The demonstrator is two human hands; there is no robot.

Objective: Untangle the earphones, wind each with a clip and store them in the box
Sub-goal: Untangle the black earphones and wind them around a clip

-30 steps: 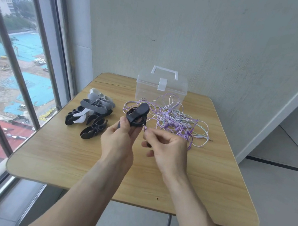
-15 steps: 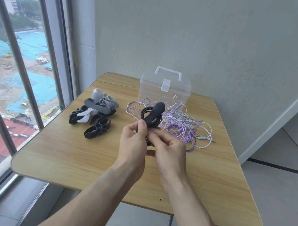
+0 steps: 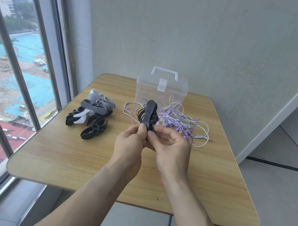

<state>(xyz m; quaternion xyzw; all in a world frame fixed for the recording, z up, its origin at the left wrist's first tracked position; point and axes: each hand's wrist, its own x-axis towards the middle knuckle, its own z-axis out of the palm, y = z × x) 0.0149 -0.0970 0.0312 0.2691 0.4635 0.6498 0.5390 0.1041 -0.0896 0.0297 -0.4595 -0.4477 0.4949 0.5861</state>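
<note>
Above the middle of the wooden table (image 3: 61,158) I hold a black clip (image 3: 149,114) upright, with black earphone cable wound around it. My left hand (image 3: 130,146) pinches its lower end. My right hand (image 3: 171,150) grips the same lower end from the right, fingers touching the cable. Behind the clip lies a tangle of purple and white earphones (image 3: 177,120). The clear plastic box (image 3: 162,89) with a white handle and latch stands shut at the far edge.
A pile of several spare black, grey and white clips (image 3: 91,114) lies at the left of the table. A window with metal bars runs along the left side. A wall stands right behind the box.
My right hand came in from the right and took hold of the clip's lower end. The clip has turned from tilted to upright.
</note>
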